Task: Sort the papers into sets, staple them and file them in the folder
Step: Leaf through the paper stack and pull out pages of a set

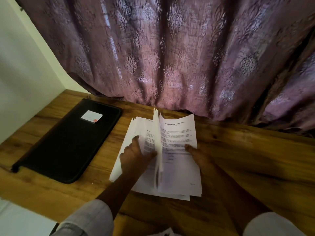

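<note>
A loose stack of printed white papers (177, 133) lies on the wooden desk in the middle of the view. My left hand (134, 155) grips several sheets that stand on edge, blurred, lifted off the left part of the stack. My right hand (199, 155) rests on the stack's right side, its fingertips pressing down on the top sheet, which bears a printed heading. A black zipped folder (68, 142) with a small white label (91, 116) lies flat to the left of the papers, shut. No stapler is visible.
The wooden desk (247, 159) runs to a purple patterned curtain (170, 57) at the back and a white wall (20, 74) on the left. A scrap of white paper (166, 233) shows at the bottom edge between my sleeves.
</note>
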